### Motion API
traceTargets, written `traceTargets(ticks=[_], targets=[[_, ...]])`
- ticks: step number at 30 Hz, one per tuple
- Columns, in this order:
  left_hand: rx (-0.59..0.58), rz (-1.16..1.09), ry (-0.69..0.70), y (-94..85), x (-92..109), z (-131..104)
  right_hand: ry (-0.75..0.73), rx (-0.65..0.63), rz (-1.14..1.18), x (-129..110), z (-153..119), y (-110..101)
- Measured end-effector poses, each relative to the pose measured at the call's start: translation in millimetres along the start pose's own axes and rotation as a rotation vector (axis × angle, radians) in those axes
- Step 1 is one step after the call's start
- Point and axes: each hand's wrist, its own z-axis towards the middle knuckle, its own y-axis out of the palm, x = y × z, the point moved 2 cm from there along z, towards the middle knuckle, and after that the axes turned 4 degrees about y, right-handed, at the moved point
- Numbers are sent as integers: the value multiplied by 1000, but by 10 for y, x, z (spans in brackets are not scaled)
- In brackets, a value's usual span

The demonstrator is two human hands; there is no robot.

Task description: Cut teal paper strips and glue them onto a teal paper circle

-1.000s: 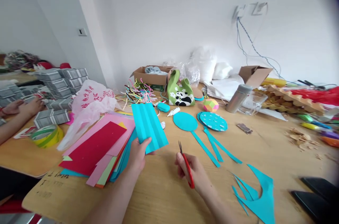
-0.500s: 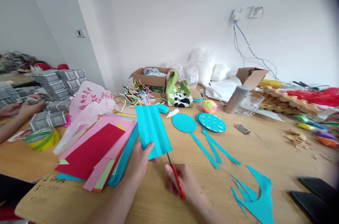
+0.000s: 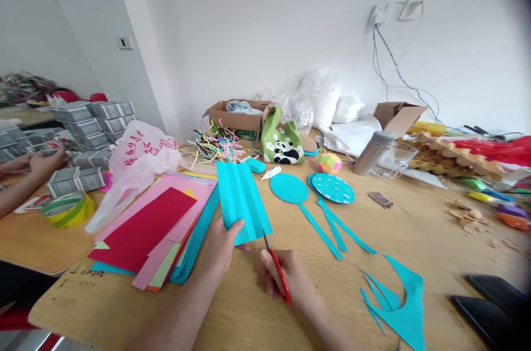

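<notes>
My left hand [image 3: 224,243] grips the lower left corner of a creased blue sheet of paper [image 3: 243,201], thumb on top and fingers underneath. In my right hand [image 3: 286,276] is a pair of red-handled scissors [image 3: 279,272]. Their blades meet the sheet's lower edge near its right corner, along a fold line. To the right lie a blue paper circle [image 3: 289,188], thin blue paper strips [image 3: 321,232] and a white-flecked blue disc [image 3: 333,188]. Cut blue scraps [image 3: 409,306] rest at the lower right.
Left of the sheet is a stack of coloured paper [image 3: 145,223], with a plastic bag [image 3: 141,157] and tape roll [image 3: 68,208] beyond. Another person's hand [image 3: 47,160] is at far left. A metal flask [image 3: 374,153] and a glass mug [image 3: 398,160] stand at the back right.
The scissor blades have moved slightly up into the blue sheet's lower edge by the right corner. Both hands keep their holds; the whole view has shifted a little.
</notes>
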Motion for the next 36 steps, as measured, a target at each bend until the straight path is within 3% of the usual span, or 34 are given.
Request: traceTargets(ticks=[13, 28, 36], targets=[[-147, -170, -72, 33, 145, -61, 37, 7, 38, 14, 14, 8], [-90, -104, -26, 21, 93, -45, 62, 39, 35, 51, 43, 26], [-126, -25, 6, 65, 149, -58, 63, 44, 24, 62, 51, 24]])
